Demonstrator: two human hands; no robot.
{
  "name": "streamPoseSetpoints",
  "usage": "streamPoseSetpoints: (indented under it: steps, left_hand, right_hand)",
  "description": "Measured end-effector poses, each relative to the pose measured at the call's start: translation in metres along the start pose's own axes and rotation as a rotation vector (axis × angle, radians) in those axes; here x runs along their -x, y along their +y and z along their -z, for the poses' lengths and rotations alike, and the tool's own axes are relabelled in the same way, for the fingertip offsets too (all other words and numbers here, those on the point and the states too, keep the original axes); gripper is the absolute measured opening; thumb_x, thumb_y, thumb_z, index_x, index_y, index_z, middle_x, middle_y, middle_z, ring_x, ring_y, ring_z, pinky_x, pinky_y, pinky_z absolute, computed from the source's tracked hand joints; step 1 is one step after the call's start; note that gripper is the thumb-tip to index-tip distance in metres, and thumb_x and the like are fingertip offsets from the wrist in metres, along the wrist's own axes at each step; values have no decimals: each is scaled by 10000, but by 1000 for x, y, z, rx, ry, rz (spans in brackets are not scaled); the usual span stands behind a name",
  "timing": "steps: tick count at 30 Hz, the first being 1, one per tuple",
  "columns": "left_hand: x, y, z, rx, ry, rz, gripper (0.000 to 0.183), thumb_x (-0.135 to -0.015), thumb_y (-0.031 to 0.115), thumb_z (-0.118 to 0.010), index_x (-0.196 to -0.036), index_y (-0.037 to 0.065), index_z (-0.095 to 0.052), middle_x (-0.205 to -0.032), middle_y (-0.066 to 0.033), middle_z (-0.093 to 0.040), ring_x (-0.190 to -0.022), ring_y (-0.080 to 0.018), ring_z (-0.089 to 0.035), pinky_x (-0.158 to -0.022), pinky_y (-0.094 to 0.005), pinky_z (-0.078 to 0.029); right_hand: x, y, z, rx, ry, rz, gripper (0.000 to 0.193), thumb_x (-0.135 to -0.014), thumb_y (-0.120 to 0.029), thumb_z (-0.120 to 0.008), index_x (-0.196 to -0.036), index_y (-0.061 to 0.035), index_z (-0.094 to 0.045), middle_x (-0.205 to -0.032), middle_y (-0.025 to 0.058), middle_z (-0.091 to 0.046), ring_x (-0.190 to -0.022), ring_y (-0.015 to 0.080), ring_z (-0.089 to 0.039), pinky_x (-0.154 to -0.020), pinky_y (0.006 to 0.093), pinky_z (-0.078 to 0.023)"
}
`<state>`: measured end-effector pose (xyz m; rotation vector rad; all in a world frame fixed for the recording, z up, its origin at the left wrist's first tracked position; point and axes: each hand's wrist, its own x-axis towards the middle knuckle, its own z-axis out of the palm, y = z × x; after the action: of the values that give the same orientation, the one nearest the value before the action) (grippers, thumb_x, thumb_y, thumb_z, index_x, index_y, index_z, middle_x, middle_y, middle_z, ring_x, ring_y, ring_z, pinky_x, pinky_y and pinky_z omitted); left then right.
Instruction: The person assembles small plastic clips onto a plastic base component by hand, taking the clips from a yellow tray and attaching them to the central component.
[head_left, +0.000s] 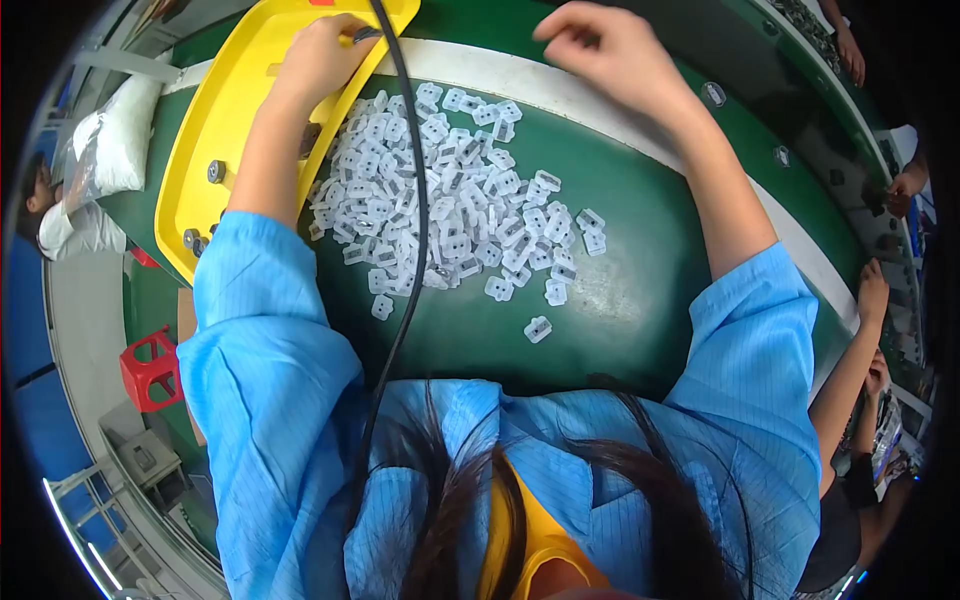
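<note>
My left hand (322,58) is over the right rim of a yellow tray (235,110), closed with its fingertips on a small dark part (366,34). My right hand (618,58) is raised above the white strip (520,75) along the far side of the green work surface (620,330). Its fingers are loosely bent and slightly blurred, apart from each other, with nothing visible in them. Between my arms lies a heap of small translucent white plastic pieces (455,185). One loose piece (538,329) lies nearest my body.
Several dark round parts (216,171) lie in the tray. A black cable (415,150) crosses in front of the heap. Beyond the strip are scattered pieces (713,95). Another person's arm (868,300) reaches in at right. A white bag (125,135) and red stool (152,372) are at left.
</note>
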<state>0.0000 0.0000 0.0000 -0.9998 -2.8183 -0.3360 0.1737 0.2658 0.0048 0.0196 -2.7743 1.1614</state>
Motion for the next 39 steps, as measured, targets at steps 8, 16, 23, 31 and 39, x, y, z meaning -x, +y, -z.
streamPoseSetpoints:
  steps: [8,16,23,31,39]
  left_hand:
    - [43,-5,7,94,22,-176,272,-880,175,-583,-1128,67,-544,-1033,-139,-611,-929,-294,-604,-803,-372,-488]
    - [51,-2,2,-82,129,-203,270,-891,258,-562,-1075,60,-539,-949,-165,-636,-855,-356,-610,-765,-407,-490]
    - [65,64,29,471,354,22,313,-802,123,-691,-1090,63,-585,-781,-79,-614,-675,-152,-654,-544,-246,-491]
    - [70,118,-16,720,362,-164,330,-715,117,-750,-992,20,-598,-804,-91,-627,-713,-182,-633,-633,-291,-497]
    - [71,117,-23,583,408,-256,286,-726,96,-734,-951,11,-579,-843,-118,-620,-715,-250,-606,-639,-324,-503]
  right_hand:
    - [15,-13,-26,89,-179,357,251,-768,57,-557,-983,-38,-643,-993,68,-580,-894,232,-577,-764,320,-477]
    - [17,-24,-13,231,89,37,184,-790,-167,-586,-801,-4,-671,-776,174,-657,-727,319,-647,-714,379,-519]
    - [23,-31,-33,72,-4,35,169,-715,-188,-720,-765,-32,-678,-753,156,-659,-721,288,-648,-685,375,-516]
    - [11,-40,-29,-485,32,-59,214,-788,-227,-716,-860,-31,-668,-746,-2,-620,-711,51,-545,-676,205,-435]
    - [7,-35,-36,-380,-17,8,187,-798,-184,-703,-868,-15,-663,-740,9,-630,-693,54,-558,-678,201,-445]
